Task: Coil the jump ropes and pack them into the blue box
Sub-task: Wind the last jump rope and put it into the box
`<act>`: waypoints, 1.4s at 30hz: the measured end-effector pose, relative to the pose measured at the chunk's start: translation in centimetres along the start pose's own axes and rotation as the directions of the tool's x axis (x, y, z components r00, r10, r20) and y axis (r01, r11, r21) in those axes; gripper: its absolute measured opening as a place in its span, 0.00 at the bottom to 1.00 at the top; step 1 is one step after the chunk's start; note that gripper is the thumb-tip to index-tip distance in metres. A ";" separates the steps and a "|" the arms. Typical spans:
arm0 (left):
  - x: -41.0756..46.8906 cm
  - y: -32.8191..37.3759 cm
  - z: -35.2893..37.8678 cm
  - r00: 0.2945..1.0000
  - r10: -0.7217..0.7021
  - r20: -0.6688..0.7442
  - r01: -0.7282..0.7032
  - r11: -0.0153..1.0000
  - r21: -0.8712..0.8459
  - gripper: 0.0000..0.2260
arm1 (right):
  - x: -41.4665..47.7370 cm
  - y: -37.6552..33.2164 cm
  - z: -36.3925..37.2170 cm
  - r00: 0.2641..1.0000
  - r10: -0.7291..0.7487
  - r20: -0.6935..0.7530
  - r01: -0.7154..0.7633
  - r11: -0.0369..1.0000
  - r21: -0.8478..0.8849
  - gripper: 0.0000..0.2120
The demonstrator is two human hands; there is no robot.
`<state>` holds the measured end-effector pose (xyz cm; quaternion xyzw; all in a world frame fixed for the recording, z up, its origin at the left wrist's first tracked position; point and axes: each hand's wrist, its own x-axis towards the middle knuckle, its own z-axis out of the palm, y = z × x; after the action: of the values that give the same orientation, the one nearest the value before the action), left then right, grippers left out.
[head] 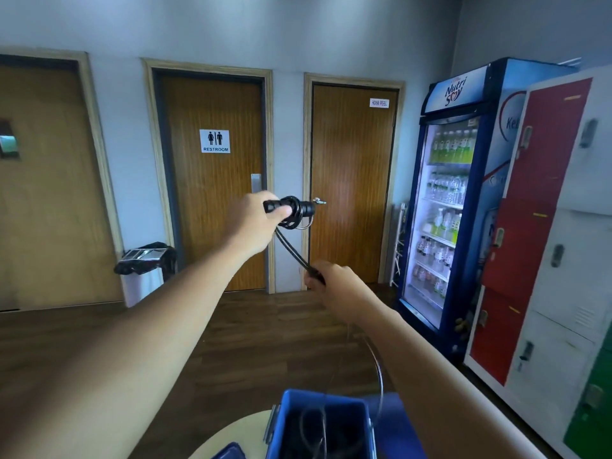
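Note:
My left hand [256,220] is raised at arm's length and grips the black jump rope handles [289,207], with several turns of thin cord wound round them. The cord [293,251] runs down and to the right into my right hand [334,286], which pinches it. Below that hand the cord's loose part [377,362] curves down toward the blue box [319,425] at the bottom edge. The box stands open with dark rope lying inside it.
The box stands on a pale round table [231,435]. Three wooden doors face me, with a bin [145,263] between the left two. A drinks fridge [453,200] and coloured lockers [549,233] line the right wall. The floor is dark wood.

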<state>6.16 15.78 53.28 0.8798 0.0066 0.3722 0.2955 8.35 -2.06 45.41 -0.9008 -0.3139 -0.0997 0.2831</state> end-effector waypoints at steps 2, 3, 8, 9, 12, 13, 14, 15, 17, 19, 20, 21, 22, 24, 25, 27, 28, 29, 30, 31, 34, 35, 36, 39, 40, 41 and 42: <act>-0.3 -0.8 0.7 0.994 0.088 0.064 -0.100 0.972 0.211 0.09 | 0.0 -0.3 -0.8 0.999 -0.008 -0.034 0.005 0.998 -0.068 0.10; -0.4 -1.3 0.9 0.987 0.086 0.133 -0.119 0.959 0.258 0.11 | 0.1 -0.3 -1.4 0.998 -0.019 -0.067 0.011 0.994 -0.107 0.10; -0.6 -2.1 0.4 0.861 -0.031 0.508 -0.028 0.994 0.109 0.10 | 0.8 0.4 -4.1 0.970 -0.079 -0.231 0.043 0.986 -0.159 0.12; -0.6 -2.1 0.2 0.821 -0.044 0.570 0.033 0.999 0.028 0.12 | 1.1 0.8 -4.4 0.968 -0.071 -0.240 0.037 0.989 -0.142 0.13; -1.2 -1.8 -0.8 0.710 -0.026 0.704 0.229 0.954 -0.195 0.20 | 1.1 1.8 -5.6 0.981 -0.001 -0.195 -0.001 1.000 -0.010 0.12; -1.3 -1.7 -1.0 0.682 -0.004 0.731 0.286 0.922 -0.262 0.23 | 1.4 2.0 -5.7 0.984 0.020 -0.176 -0.015 0.999 0.030 0.12; -1.4 -1.6 -1.3 0.661 0.024 0.750 0.333 0.887 -0.321 0.25 | 1.5 2.2 -5.6 0.985 0.038 -0.166 -0.028 0.998 0.060 0.12; -1.5 -1.4 -1.5 0.647 0.056 0.761 0.373 0.847 -0.380 0.26 | 1.8 2.1 -5.5 0.990 0.043 -0.137 -0.026 0.992 0.124 0.12; -1.6 -1.0 -1.8 0.642 0.115 0.758 0.450 0.743 -0.495 0.23 | 1.9 2.1 -5.0 0.995 -0.045 0.085 0.000 0.882 0.471 0.13; -1.6 -0.7 -1.8 0.669 0.152 0.728 0.502 0.630 -0.593 0.20 | 1.8 1.9 -3.4 0.913 -0.217 0.346 -0.125 0.657 0.743 0.13; -1.6 -0.6 -1.7 0.692 0.157 0.705 0.509 0.586 -0.630 0.19 | 1.3 1.6 -3.0 0.935 -0.127 0.330 -0.167 0.663 0.730 0.10; -1.5 -0.6 -1.5 0.717 0.153 0.680 0.509 0.551 -0.661 0.18 | 1.5 1.7 -2.4 0.987 -0.020 0.157 -0.091 0.741 0.666 0.10; -1.4 -0.6 -1.4 0.742 0.140 0.655 0.507 0.521 -0.686 0.16 | 1.4 1.5 -1.8 0.997 0.076 -0.024 -0.048 0.812 0.581 0.13; -1.3 -0.7 -1.2 0.788 0.087 0.610 0.502 0.483 -0.717 0.15 | 1.3 2.0 -0.8 0.990 0.056 -0.128 0.013 0.874 0.485 0.15; -1.3 -0.7 -1.2 0.808 0.053 0.586 0.498 0.470 -0.729 0.15 | 1.6 1.8 -0.3 0.992 0.027 -0.124 0.031 0.894 0.446 0.16; -1.3 -0.7 -1.0 0.838 -0.018 0.545 0.494 0.449 -0.745 0.15 | 1.6 1.7 0.6 0.993 0.050 -0.104 -0.010 0.934 0.356 0.18; -1.3 -0.5 -0.9 0.847 -0.059 0.529 0.498 0.437 -0.749 0.15 | 1.6 1.7 1.0 0.994 0.051 -0.099 -0.015 0.942 0.336 0.18; -1.3 -0.2 -0.8 0.852 -0.111 0.511 0.508 0.411 -0.757 0.15 | 1.6 1.6 1.3 0.994 0.053 -0.095 -0.019 0.946 0.324 0.18; -1.3 0.0 -0.6 0.853 -0.171 0.493 0.519 0.363 -0.774 0.15 | 1.7 1.4 1.6 0.995 0.056 -0.080 -0.029 0.951 0.309 0.18; -1.2 0.3 -0.5 0.849 -0.233 0.474 0.526 0.290 -0.800 0.16 | 1.8 1.1 2.0 0.996 0.063 -0.056 -0.045 0.956 0.290 0.16; -0.3 1.1 -0.3 0.821 -0.421 0.386 0.465 0.101 -0.879 0.15 | 1.9 0.6 3.1 0.998 0.057 -0.018 -0.052 0.975 0.215 0.13; 0.0 1.2 -0.3 0.814 -0.469 0.342 0.437 0.107 -0.893 0.13 | 1.8 0.5 3.4 0.999 0.047 -0.022 -0.042 0.979 0.198 0.11; 0.2 1.2 -0.2 0.818 -0.495 0.292 0.419 0.167 -0.892 0.11 | 1.8 0.6 3.6 0.999 0.030 -0.033 -0.024 0.984 0.178 0.10; 0.3 0.1 0.6 0.927 -0.375 0.021 0.310 0.731 -0.608 0.11 | 2.1 0.5 3.6 0.998 0.005 -0.062 0.000 0.996 0.088 0.09; 0.2 -0.5 0.9 0.973 -0.225 -0.054 0.191 0.911 -0.366 0.11 | 2.2 0.5 3.5 0.997 0.006 -0.076 -0.001 0.998 0.065 0.10; 0.1 -1.1 1.1 0.995 -0.072 -0.069 0.064 0.990 -0.123 0.11 | 2.3 0.6 3.3 0.995 0.007 -0.095 -0.002 0.999 0.047 0.10; 0.1 -1.7 1.1 0.999 0.023 -0.030 -0.022 0.998 0.055 0.11 | 2.3 0.7 3.1 0.994 0.001 -0.112 0.002 1.000 0.024 0.10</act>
<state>7.33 16.65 51.79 0.8818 0.0113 0.3885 0.2671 10.60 0.48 43.36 -0.8902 -0.2988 -0.1465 0.3113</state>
